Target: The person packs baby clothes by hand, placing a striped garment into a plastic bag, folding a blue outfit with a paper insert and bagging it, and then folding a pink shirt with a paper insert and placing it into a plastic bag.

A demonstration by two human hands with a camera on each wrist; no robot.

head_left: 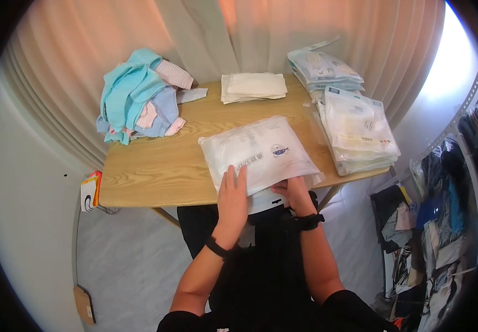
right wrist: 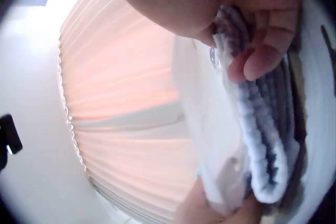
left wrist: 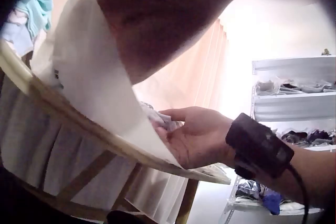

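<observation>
- The light wooden table (head_left: 145, 180) carries the package at its near edge, right of its middle.
- The white plastic bag with a blue whale print (head_left: 264, 141) lies flat, its longer side running roughly left to right, the right end angled slightly away. Its near edge is the side toward both hands.
- The folded, ribbed-edged whitish and grey-blue cloth bundle (right wrist: 253, 137) shows at that near edge, under the bag's plastic. Its long folded edge runs between the two hands, along the bag's near side.
- The left hand (head_left: 233, 191) rests on the bag's near left part, fingers extended and pointing to the far side; how its thumb lies, I cannot tell.
- The right hand (head_left: 297, 193) is nearer the right end of the bundle, reaching under the bag's near right edge. Its thumb and curled fingers (right wrist: 265, 60) pinch the folded cloth there.
</observation>
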